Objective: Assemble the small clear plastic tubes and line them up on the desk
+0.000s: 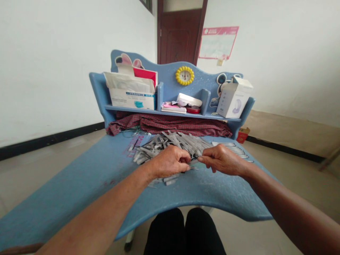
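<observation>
Both of my hands meet over the middle of a blue desk. My left hand is closed in a fist around one end of a small thin dark piece. My right hand pinches the other end of that piece between thumb and fingers. Just behind the hands lies a heap of several thin grey strips. A few loose strips lie under my left hand. To the right, a neat row of the same strips is laid out on the desk.
A red checked cloth is bunched at the desk's back, under a shelf. The shelf holds a box of face masks, booklets, a red tin and a white carton. A small yellow clock sits above. My dark-clothed knees show below the desk edge.
</observation>
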`<state>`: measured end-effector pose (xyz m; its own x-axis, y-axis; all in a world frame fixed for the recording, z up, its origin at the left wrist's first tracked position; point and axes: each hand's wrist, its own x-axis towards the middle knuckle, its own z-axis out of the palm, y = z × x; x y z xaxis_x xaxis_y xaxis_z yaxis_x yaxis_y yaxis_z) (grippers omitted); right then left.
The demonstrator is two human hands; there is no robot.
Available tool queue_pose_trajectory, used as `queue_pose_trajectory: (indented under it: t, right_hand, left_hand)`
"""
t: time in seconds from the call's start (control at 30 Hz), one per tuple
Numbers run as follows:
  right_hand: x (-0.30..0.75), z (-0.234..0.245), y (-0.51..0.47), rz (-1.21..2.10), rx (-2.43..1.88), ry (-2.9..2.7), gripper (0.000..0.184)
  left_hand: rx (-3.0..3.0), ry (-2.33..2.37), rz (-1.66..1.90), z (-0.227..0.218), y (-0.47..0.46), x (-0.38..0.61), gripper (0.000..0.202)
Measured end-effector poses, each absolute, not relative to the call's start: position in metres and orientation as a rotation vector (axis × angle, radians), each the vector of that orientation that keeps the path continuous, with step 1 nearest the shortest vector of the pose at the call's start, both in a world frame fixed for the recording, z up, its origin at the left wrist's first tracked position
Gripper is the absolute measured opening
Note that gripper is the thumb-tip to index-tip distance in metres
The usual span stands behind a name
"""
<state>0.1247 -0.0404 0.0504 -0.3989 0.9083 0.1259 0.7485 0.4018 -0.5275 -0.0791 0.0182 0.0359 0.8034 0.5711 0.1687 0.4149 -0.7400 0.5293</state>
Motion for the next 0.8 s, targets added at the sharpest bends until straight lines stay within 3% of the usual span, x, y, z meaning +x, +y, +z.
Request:
queue_pose_trajectory:
  t: [0.4,0.63,0.8]
  right_hand:
    - [0.127,0.050,-0.039,0.525,-1.403,-2.236,0.037]
    - [0.129,0.048,-0.034,0.551,-1.401,-2.154,0.037]
    - [0.130,0.037,-0.029,0.555,-1.417,-2.186,0.026]
  left_hand:
    - [2.522,0.732,0.385,0.037,0.019,-0.080,0.009]
    - [2.461,0.836,0.574,0.037,0.023,-0.081,0.013]
    - [2.357,0.973,0.761,0.039,0.025,-0.081,0.017]
